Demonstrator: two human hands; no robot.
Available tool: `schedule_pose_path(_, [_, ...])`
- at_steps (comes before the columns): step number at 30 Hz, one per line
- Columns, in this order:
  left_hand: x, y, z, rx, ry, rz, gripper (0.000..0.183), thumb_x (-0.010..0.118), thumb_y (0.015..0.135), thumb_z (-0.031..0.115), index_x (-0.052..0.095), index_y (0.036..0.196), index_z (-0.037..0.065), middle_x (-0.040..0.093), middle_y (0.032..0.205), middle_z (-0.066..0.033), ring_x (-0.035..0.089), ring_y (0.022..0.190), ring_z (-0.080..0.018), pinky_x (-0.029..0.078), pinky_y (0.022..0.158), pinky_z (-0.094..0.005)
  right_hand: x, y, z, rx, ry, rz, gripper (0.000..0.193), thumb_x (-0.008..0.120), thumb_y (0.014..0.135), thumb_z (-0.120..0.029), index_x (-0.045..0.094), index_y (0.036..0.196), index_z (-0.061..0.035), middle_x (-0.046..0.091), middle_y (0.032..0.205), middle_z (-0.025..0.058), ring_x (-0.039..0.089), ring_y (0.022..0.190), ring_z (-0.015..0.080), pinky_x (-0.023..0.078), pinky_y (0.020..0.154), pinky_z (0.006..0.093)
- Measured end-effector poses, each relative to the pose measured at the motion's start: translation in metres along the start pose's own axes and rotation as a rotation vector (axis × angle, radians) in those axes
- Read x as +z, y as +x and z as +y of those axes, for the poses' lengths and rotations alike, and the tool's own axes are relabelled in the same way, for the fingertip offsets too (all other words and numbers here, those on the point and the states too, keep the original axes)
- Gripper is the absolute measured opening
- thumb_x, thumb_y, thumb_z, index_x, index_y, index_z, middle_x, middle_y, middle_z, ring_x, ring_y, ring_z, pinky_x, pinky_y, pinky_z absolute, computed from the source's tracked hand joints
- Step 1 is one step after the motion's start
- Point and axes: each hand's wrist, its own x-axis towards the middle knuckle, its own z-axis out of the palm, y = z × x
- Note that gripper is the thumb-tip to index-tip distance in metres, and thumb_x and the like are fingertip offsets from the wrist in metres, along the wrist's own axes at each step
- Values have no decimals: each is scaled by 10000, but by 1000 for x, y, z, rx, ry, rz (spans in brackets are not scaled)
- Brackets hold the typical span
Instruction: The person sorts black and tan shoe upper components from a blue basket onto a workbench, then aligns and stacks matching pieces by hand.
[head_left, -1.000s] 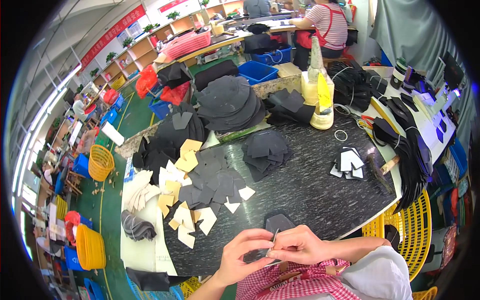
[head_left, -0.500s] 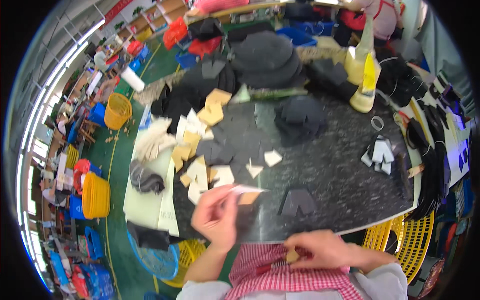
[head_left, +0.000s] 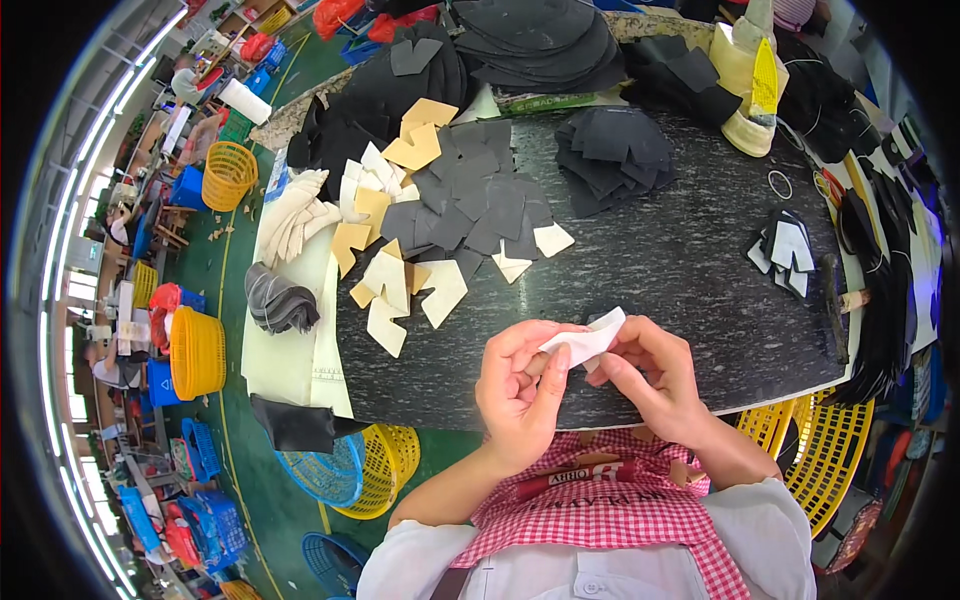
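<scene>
Between my two hands, above the near edge of the dark table, is a small white cut piece [head_left: 588, 342], bent into a curve. My left hand [head_left: 524, 385] pinches its left end between thumb and fingers. At its other end, my right hand [head_left: 658, 375] grips it with thumb and forefinger. Left of them lie white notched pieces [head_left: 443, 290], and beyond these spreads a group of flat black pieces [head_left: 470, 195]. A stack of black notched pieces [head_left: 612, 150] sits farther back. What lies on the table directly behind my fingers is mostly hidden.
A cream glue pot [head_left: 745, 120] with a yellow label stands at the back right. Small grey-white pieces [head_left: 790, 245] lie at the right. Pale gloves [head_left: 293, 215] and a dark roll [head_left: 280, 300] rest at the left. Yellow baskets [head_left: 838, 450] stand below the table edge.
My right hand has come up from the apron to the white piece, and both hands now hold it. The left hand has moved right. The whole view has shifted.
</scene>
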Motion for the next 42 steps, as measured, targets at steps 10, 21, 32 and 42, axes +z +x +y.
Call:
schedule_pose_path(10, [-1, -6, -9, 204, 220, -55, 249, 522, 905, -21, 453, 1144, -20, 593, 1121, -220, 636, 900, -179, 523, 719, -218, -1, -5, 2, 61, 203, 48, 70, 542, 888, -11, 546, 931, 44, 630, 844, 78, 644, 769, 121, 526, 673, 241])
schedule_pose_path(21, [-16, 1, 1, 193, 440, 71, 285, 500, 890, -65, 431, 1165, -31, 599, 1075, -211, 640, 878, -193, 539, 757, -274, 3, 4, -15, -20, -182, -73, 136, 567, 873, -18, 612, 995, 23, 634, 854, 92, 628, 730, 127, 506, 638, 247])
schedule_pose_path(32, [8, -9, -5, 17, -137, 64, 383, 461, 934, -28, 399, 1311, -9, 573, 1134, -137, 570, 1083, -185, 458, 918, -302, 5, -2, 2, 71, 138, 61, 92, 499, 881, -83, 536, 855, -3, 558, 761, 59, 487, 575, 75, 408, 493, 201])
schedule_pose_path(42, [-52, 21, -4, 54, -162, 541, 371, 577, 862, -17, 469, 1217, -19, 602, 1101, -126, 611, 956, -171, 514, 808, -303, -6, -40, 10, -20, 13, -123, 182, 563, 781, -83, 485, 617, -68, 547, 574, 60, 483, 413, 156, 407, 405, 275])
